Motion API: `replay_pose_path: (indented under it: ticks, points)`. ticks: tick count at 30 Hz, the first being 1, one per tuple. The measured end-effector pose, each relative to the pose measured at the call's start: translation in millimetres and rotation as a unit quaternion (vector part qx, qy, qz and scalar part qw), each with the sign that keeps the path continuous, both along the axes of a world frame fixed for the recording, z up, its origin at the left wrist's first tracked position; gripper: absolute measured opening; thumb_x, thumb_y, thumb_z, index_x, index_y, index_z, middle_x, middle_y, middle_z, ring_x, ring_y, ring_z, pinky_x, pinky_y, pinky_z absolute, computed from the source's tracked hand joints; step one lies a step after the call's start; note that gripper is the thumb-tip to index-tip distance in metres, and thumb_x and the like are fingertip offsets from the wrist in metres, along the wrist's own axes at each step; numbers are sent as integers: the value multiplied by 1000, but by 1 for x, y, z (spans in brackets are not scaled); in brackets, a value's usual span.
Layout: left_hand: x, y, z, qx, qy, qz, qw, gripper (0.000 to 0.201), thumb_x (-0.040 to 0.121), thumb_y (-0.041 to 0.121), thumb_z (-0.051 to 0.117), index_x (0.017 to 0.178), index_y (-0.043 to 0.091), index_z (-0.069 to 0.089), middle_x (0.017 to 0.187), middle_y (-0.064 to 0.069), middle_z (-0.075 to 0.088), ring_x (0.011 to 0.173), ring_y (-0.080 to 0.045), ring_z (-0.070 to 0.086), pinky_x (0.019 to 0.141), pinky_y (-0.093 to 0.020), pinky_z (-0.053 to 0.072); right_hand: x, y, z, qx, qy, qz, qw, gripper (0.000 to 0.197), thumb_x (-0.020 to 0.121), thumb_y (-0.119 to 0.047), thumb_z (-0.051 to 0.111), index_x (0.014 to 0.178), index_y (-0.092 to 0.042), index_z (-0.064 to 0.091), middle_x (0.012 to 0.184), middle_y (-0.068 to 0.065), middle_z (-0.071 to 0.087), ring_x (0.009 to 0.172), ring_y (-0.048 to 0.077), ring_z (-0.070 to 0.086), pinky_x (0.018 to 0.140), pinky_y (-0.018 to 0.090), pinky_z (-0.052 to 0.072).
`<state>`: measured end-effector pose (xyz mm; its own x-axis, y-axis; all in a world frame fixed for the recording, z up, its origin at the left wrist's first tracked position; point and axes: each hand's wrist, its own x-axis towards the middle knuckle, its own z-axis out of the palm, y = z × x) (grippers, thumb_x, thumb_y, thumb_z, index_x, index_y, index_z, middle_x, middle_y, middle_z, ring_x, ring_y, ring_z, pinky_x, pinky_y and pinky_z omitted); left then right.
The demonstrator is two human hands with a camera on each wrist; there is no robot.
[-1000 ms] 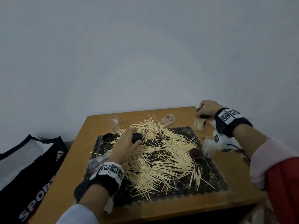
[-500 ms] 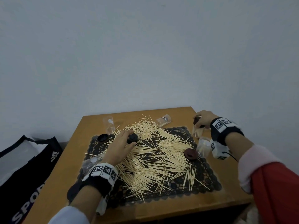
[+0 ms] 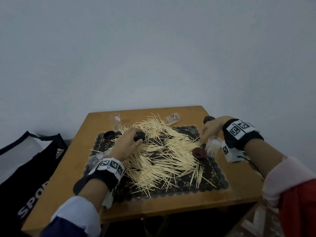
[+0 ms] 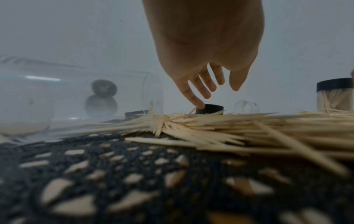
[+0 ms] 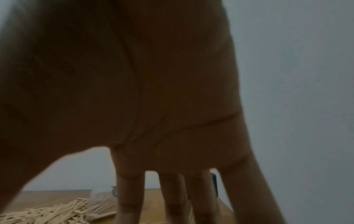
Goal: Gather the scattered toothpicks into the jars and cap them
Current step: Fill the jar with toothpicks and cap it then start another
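Note:
Loose toothpicks point(image 3: 164, 151) cover a black lace mat point(image 3: 213, 177) on a small wooden table point(image 3: 239, 189). My left hand point(image 3: 135, 137) lies on the pile, fingers fairly straight. In the left wrist view the index fingertip point(image 4: 199, 104) touches a black cap point(image 4: 209, 109) and the thumb stays clear of it. My right hand point(image 3: 204, 136) hovers at the pile's right edge with fingers spread and pointing down, holding nothing. Behind it stands a capped jar point(image 3: 209, 119) holding toothpicks point(image 4: 334, 100). A clear empty jar point(image 3: 212, 147) lies under the right wrist, beside a brown cap point(image 3: 199, 152).
An empty jar point(image 3: 116, 124) stands upright at the back left, with a second black cap point(image 3: 109, 135) near it. Another jar point(image 3: 172, 119) lies at the back middle, and one point(image 3: 95, 159) lies by my left wrist. A black sports bag point(image 3: 30, 168) sits on the floor to the left.
My right hand has let go of the capped jar at the back right corner and come left and down to the pile's edge, fingers spread. My left hand stays at the black cap.

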<state>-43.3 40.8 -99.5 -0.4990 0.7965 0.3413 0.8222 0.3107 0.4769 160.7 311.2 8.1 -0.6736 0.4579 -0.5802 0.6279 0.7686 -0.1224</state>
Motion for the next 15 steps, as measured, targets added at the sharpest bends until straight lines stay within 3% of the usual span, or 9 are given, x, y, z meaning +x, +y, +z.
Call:
replay_pose_path:
  ticks: [2,4,7,9,12,15]
  points:
    - [1,0,1,4,1,-6,1000,35,97,25,56,130,15,51,123,1,53,106,-11,52,91,-30,50,0,-6,2,0,-37,13,999,47,78,-36,79,115,-13,61,97,-4,59,74,10,54,72,27,50]
    - [1,0,1,5,-1,-11,1000,34,97,26,56,129,16,52,123,1,53,106,-11,52,91,-28,48,-2,-11,6,28,-19,11,999,32,77,-24,80,102,-12,64,88,-2,60,74,13,55,66,26,50]
    - [-1,-1,0,3,-5,-17,1000,34,97,30,55,129,19,52,121,5,53,106,-10,52,93,-34,50,-13,-18,14,58,70,-16,996,29,76,-16,78,97,-8,60,92,5,60,79,21,60,74,35,55]
    - [-1,-1,-1,2,-6,-21,1000,36,96,35,56,129,20,52,119,7,52,106,-9,52,91,-35,51,-26,-29,18,50,144,-16,988,30,76,-15,75,98,-9,56,94,5,59,78,19,58,66,32,53]
    - [1,0,0,6,-24,-30,999,49,90,51,57,127,19,52,117,7,53,104,-9,53,90,-31,52,-47,-56,19,-42,233,16,971,32,79,-11,72,107,-11,56,108,7,59,87,21,59,61,26,51]
    - [7,1,3,26,-60,-43,997,70,76,65,66,128,19,52,116,7,55,102,-8,56,88,-25,51,-65,-87,11,-128,285,56,948,36,79,-10,73,111,-13,57,113,5,58,92,20,64,64,22,56]
